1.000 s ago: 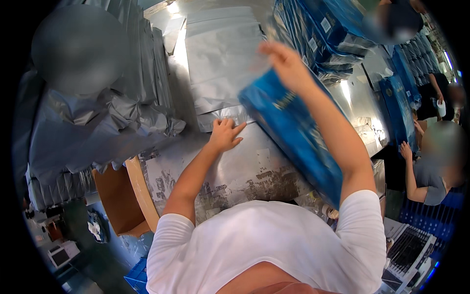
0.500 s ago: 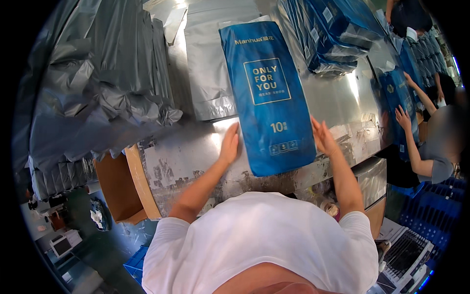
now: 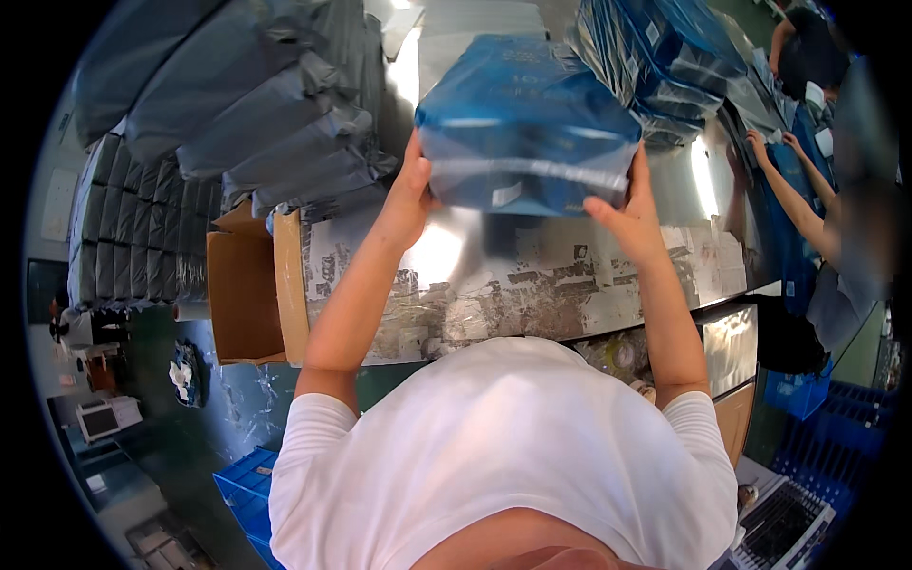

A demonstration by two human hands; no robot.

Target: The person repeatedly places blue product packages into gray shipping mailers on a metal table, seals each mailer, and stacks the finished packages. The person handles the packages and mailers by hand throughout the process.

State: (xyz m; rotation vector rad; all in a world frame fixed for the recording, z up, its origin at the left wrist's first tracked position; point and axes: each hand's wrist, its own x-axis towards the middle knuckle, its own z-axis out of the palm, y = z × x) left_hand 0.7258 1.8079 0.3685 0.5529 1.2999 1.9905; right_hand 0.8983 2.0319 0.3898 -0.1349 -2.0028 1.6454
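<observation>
A large blue plastic-wrapped package [image 3: 532, 123] is held between my two hands above the metal table [image 3: 446, 285]. Its near end, with a pale band and a small white label, tilts up toward me, and motion blurs it. My left hand [image 3: 410, 195] presses on its left side, fingers partly hidden by the package. On the opposite side my right hand [image 3: 627, 209] grips the near right corner, thumb across the end face. Beyond the package, part of a flat silvery-grey bag [image 3: 480, 21] shows on the table.
Grey wrapped packages [image 3: 275, 114] are piled at the left, above an open cardboard box [image 3: 242, 294]. More blue packages [image 3: 665, 57] are stacked at the back right. A co-worker's arms [image 3: 793, 199] reach over blue packages at the right. Blue crates [image 3: 249, 484] stand on the floor.
The package lay face up with my hands beside it; now it is lifted, pushed away from me and tilted so its near end shows. My hands have closed on its sides.
</observation>
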